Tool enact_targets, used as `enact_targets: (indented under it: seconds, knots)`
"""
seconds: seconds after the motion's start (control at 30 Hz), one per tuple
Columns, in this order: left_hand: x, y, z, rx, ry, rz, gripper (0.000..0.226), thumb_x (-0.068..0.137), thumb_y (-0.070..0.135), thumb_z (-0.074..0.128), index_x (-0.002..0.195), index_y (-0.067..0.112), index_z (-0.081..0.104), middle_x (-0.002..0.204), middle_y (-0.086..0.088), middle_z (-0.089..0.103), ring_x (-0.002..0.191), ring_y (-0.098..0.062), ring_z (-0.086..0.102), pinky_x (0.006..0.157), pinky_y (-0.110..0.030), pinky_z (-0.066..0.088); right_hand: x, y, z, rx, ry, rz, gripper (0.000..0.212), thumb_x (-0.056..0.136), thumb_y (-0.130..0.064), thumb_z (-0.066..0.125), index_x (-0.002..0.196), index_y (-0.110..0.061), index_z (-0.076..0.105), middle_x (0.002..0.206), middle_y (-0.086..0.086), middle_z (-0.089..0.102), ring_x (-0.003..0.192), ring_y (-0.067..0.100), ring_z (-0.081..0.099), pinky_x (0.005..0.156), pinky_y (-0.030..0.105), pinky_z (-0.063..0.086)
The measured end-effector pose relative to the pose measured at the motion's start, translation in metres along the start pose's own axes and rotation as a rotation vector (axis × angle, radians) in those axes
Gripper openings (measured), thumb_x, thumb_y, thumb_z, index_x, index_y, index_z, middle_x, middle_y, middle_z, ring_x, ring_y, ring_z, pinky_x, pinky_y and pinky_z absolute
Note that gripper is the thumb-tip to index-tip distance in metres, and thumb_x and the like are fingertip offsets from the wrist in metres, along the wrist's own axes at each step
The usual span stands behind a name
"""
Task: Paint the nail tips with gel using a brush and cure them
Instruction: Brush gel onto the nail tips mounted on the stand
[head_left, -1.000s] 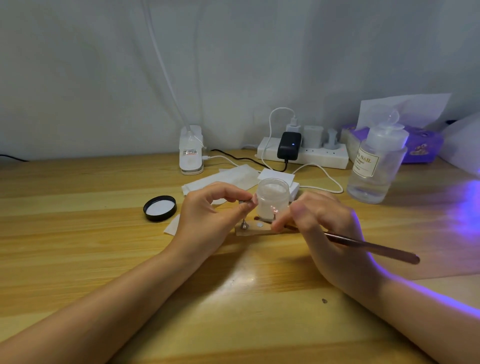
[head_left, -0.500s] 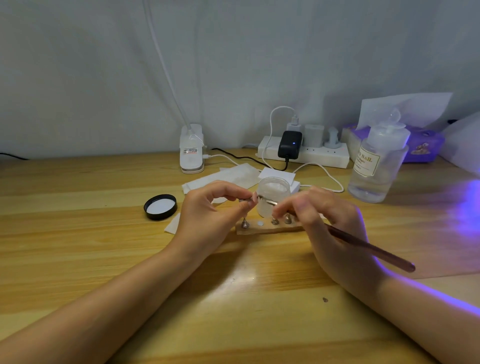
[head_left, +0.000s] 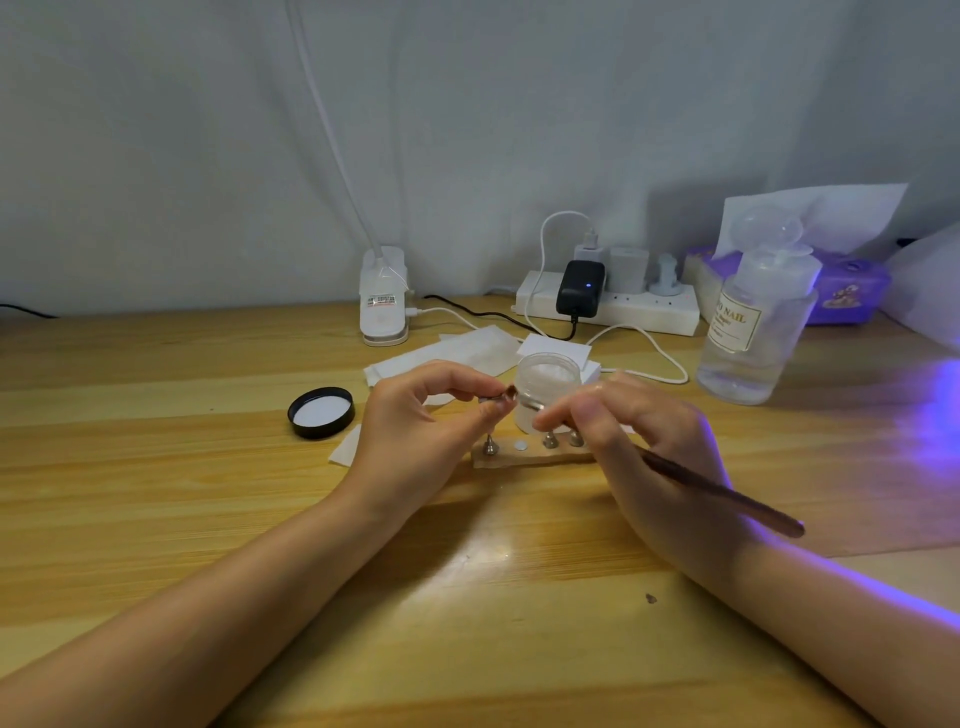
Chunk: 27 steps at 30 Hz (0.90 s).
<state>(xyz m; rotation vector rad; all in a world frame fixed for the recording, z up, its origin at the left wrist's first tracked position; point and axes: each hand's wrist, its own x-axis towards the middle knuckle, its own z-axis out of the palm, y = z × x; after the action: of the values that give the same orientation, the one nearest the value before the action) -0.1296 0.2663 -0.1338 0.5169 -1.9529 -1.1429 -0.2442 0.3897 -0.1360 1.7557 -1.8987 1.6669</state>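
While the left hand (head_left: 415, 421) is pinching a nail tip (head_left: 500, 397) on its small stand, the right hand (head_left: 644, 441) is gripping the brush (head_left: 727, 499), bristles meeting the tip. The jar (head_left: 543, 387) is sitting just behind both hands, the holder (head_left: 530, 457) just below them.

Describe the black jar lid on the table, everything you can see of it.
The black lid is a round, shallow screw-type cap that looks like plastic. It lies upside down and flat on the wooden table, showing a pale white liner inside its dark rim. It sits left of the left hand, apart from it. Beside its lower right edge lies a white paper wipe; whether they touch is unclear.
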Motion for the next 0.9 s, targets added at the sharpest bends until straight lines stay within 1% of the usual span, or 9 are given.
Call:
enact_targets:
  seconds: [0.13,0.27,0.33,0.37,0.5,0.67,0.73,0.8,0.9]
  knots:
    - [-0.0001,0.0005,0.0,-0.007,0.002,-0.007,0.01,0.069,0.023,0.075,0.07,0.031,0.069,0.071,0.018,0.067,0.081,-0.006,0.06,0.077,-0.021,0.046,-0.0029,0.0003,-0.0008,0.062,0.01,-0.052,0.04,0.088,-0.033,0.035,0.067,-0.021,0.065,0.068,-0.01,0.065,0.071,0.003,0.059,0.073,0.033,0.044]
    - [0.0001,0.0,0.0008,-0.013,-0.003,-0.011,0.01,0.07,0.022,0.075,0.071,0.03,0.07,0.073,0.014,0.068,0.082,-0.009,0.06,0.079,-0.025,0.047,0.0,-0.0003,-0.0022,0.055,0.035,0.027,0.036,0.086,-0.04,0.036,0.08,-0.023,0.067,0.077,-0.008,0.065,0.078,0.006,0.058,0.07,0.021,0.043]
    - [0.0002,0.0001,0.0005,-0.012,-0.006,-0.015,0.01,0.07,0.021,0.075,0.071,0.029,0.07,0.072,0.015,0.067,0.082,-0.01,0.06,0.078,-0.026,0.048,0.001,-0.0006,-0.0016,0.023,0.001,0.048,0.034,0.085,-0.043,0.036,0.082,-0.027,0.066,0.079,-0.009,0.064,0.081,0.007,0.058,0.07,0.021,0.043]
    - [0.0003,0.0,0.0003,-0.012,-0.006,-0.014,0.009,0.07,0.021,0.075,0.072,0.028,0.07,0.071,0.016,0.066,0.081,-0.01,0.06,0.078,-0.025,0.048,0.0008,-0.0006,-0.0013,0.026,-0.018,0.041,0.034,0.085,-0.043,0.036,0.078,-0.027,0.066,0.077,-0.011,0.064,0.08,0.006,0.058,0.071,0.023,0.043]
    - [0.0005,-0.0001,0.0003,0.001,0.002,-0.005,0.008,0.07,0.023,0.075,0.071,0.029,0.069,0.07,0.018,0.066,0.079,-0.002,0.058,0.072,-0.005,0.04,-0.003,0.0011,-0.0014,0.07,-0.029,-0.047,0.04,0.088,-0.034,0.037,0.068,-0.018,0.067,0.07,-0.012,0.064,0.073,0.002,0.059,0.072,0.027,0.044]
    - [0.0002,0.0002,0.0005,-0.001,-0.004,0.007,0.008,0.069,0.024,0.074,0.071,0.03,0.069,0.071,0.016,0.067,0.08,-0.003,0.059,0.073,-0.007,0.042,0.0007,0.0,-0.0018,0.065,0.033,0.024,0.034,0.085,-0.039,0.038,0.083,-0.021,0.067,0.081,-0.007,0.065,0.08,0.004,0.058,0.069,0.012,0.042]
    - [0.0003,-0.0005,0.0002,0.001,-0.004,0.016,0.01,0.07,0.021,0.074,0.071,0.03,0.069,0.07,0.019,0.066,0.08,-0.004,0.059,0.073,-0.009,0.043,0.0008,0.0008,-0.0011,0.046,-0.026,0.028,0.036,0.086,-0.04,0.038,0.082,-0.021,0.068,0.08,-0.011,0.065,0.081,0.004,0.058,0.071,0.014,0.041]
    - [0.0002,0.0,0.0003,0.006,-0.01,0.017,0.008,0.069,0.024,0.074,0.071,0.03,0.069,0.07,0.02,0.066,0.079,-0.003,0.058,0.073,-0.007,0.041,-0.0016,0.0017,-0.0007,0.08,-0.072,0.003,0.038,0.088,-0.038,0.037,0.074,-0.021,0.068,0.074,-0.013,0.064,0.077,0.002,0.059,0.071,0.017,0.042]
    - [-0.0003,0.0016,0.0005,-0.007,-0.012,0.012,0.006,0.066,0.031,0.072,0.071,0.03,0.069,0.07,0.021,0.065,0.078,-0.001,0.058,0.074,-0.007,0.041,-0.0032,0.0022,-0.0013,0.122,-0.033,-0.046,0.037,0.089,-0.033,0.037,0.071,-0.021,0.066,0.071,-0.009,0.064,0.072,0.004,0.059,0.069,0.021,0.044]
